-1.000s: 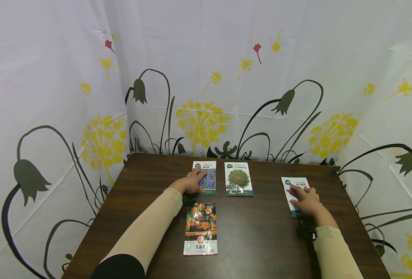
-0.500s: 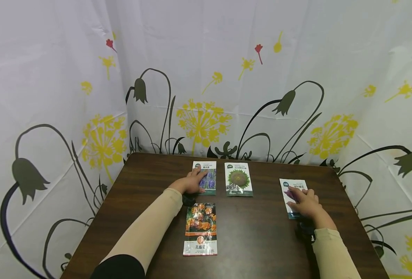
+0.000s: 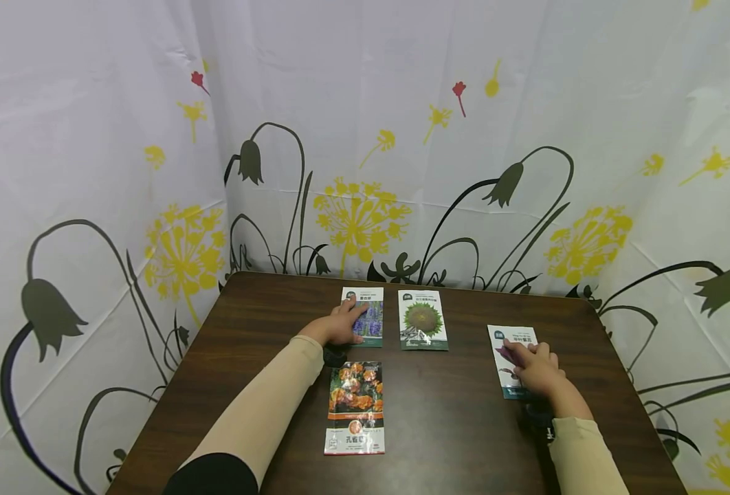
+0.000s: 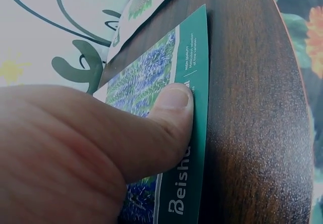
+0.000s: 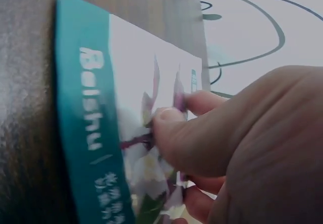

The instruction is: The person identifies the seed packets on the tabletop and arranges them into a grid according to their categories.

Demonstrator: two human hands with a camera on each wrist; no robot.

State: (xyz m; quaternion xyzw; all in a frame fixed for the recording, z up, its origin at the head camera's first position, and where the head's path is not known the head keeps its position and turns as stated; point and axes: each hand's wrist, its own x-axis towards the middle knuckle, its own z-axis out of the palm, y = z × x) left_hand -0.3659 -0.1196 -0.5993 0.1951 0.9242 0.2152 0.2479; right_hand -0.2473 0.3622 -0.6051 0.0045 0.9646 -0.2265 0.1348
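Observation:
My left hand (image 3: 335,326) rests on a seed packet with a blue-purple flower picture (image 3: 373,324) near the table's back edge. In the left wrist view its thumb (image 4: 174,103) presses on the packet's green strip. My right hand (image 3: 543,375) lies over the right part of a white and teal seed packet with a purple flower (image 3: 507,381), at the right of the table. The right wrist view has the thumb (image 5: 171,120) and fingertips against that packet's printed face. Part of each packet is hidden under the hand.
A seed packet with a green, spiky round flower head (image 3: 423,320) lies right of the blue-purple one. An orange-flower seed packet (image 3: 355,409) lies nearer the front, beside the left forearm. Behind the dark wooden table (image 3: 445,426) hangs a flower-print curtain (image 3: 352,89).
My right hand has slid the white and teal packet leftward and a little toward the front edge. The left hand and the other packets have stayed in place.

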